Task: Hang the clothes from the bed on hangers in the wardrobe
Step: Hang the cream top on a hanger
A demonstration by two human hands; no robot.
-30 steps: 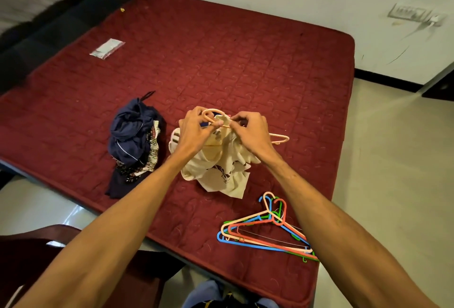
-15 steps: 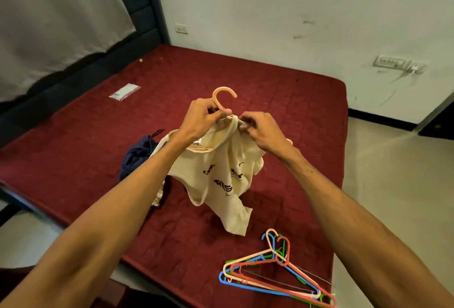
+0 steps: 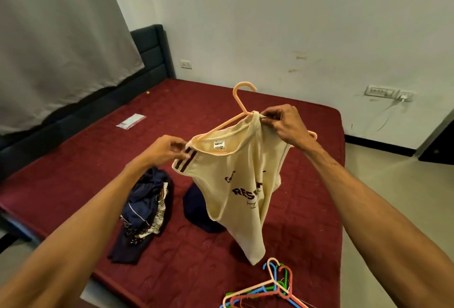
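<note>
A cream sleeveless shirt (image 3: 235, 192) with dark lettering hangs in the air above the red bed (image 3: 221, 116), draped on a peach hanger (image 3: 239, 101) whose hook points up. My left hand (image 3: 164, 151) pinches the shirt's left shoulder by its dark stripes. My right hand (image 3: 282, 123) pinches the right shoulder fabric, bunched near the hanger's neck. The hanger's left arm is bare above the collar; its right tip shows behind my right wrist. The wardrobe is out of sight.
A pile of dark blue and patterned clothes (image 3: 145, 207) lies on the bed at the left, with another dark garment (image 3: 199, 207) behind the shirt. Several coloured hangers (image 3: 267, 288) lie near the bed's front right corner. A small clear packet (image 3: 131, 121) rests farther back.
Both hands lifted the shirt and hanger off the bed and spread apart. The shirt went from a crumpled heap to hanging open, and my view tilted upward.
</note>
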